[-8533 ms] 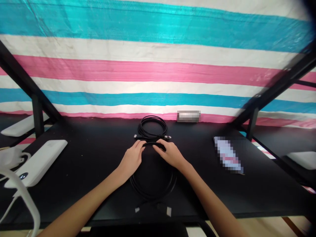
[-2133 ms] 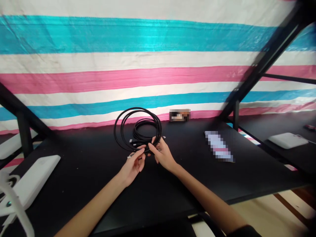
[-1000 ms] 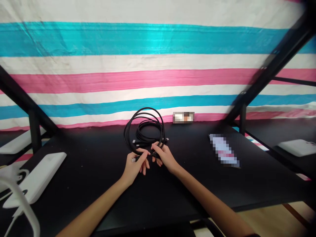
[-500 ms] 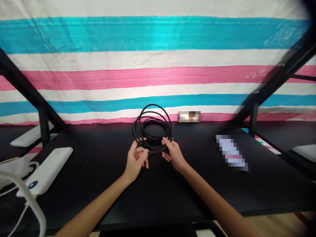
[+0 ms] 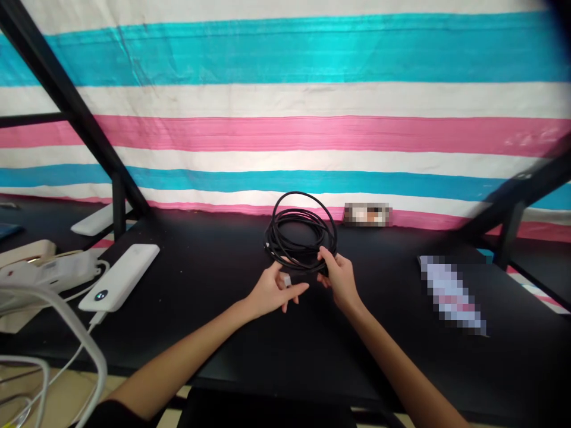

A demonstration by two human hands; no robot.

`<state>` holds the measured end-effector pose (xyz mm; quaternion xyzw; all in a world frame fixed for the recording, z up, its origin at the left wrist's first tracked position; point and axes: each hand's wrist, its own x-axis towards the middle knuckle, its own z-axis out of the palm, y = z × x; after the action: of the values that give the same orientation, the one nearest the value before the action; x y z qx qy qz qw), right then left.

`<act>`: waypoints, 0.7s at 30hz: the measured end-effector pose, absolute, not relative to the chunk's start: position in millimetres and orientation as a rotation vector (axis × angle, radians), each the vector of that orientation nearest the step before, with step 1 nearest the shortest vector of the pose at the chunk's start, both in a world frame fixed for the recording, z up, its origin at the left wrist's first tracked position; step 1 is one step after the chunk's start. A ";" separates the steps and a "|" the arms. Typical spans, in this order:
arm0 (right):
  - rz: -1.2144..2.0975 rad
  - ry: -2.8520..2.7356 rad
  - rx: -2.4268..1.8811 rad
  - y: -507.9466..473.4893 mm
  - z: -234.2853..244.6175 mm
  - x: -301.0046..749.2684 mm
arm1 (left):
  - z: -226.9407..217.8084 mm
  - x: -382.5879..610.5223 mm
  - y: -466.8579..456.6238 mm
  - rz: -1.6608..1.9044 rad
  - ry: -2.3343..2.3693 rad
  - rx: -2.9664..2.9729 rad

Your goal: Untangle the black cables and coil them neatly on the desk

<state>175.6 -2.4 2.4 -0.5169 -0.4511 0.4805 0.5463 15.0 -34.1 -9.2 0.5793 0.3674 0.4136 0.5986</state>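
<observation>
A black cable (image 5: 301, 215) is wound in several loops above the dark tabletop, one loop standing higher than the others. At the coil's near right side, my right hand (image 5: 342, 278) pinches the loops between thumb and fingers. My left hand (image 5: 273, 291) is at the near left side, its fingers curled around the cable's end and its thumb stretched out to the right. A pale, shiny plug tip (image 5: 288, 280) shows between the left fingers and thumb. The left fingertips are partly hidden behind the cable.
A white power bank (image 5: 119, 277) with a cable plugged in lies left, beside a white power strip (image 5: 49, 274). On the right is a blurred-out flat object (image 5: 452, 295); a small blurred box (image 5: 367, 214) stands at the back. Black frame bars (image 5: 80, 122) flank the striped sheet.
The view has swung left, so everything sits further right. My left thumb has moved off the cable end and stretched out. The raised loops have sunk partly into the coil.
</observation>
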 end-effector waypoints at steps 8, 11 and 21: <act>1.218 -1.104 -1.209 -3.2 -3.5 168.5 | 3.3 12.8 -36.6 1.125 0.905 1.338; 1.277 -1.107 -1.147 -2.3 -4.0 166.7 | 5.5 12.3 -37.7 1.132 0.895 1.337; 1.235 -1.182 -1.097 1.3 -0.1 171.0 | 3.1 12.4 -29.4 1.283 1.024 1.261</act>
<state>171.0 1.3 -0.1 -0.4588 -0.4947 0.5168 0.5270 12.4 -29.4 3.1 0.5238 0.4253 0.5331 0.5105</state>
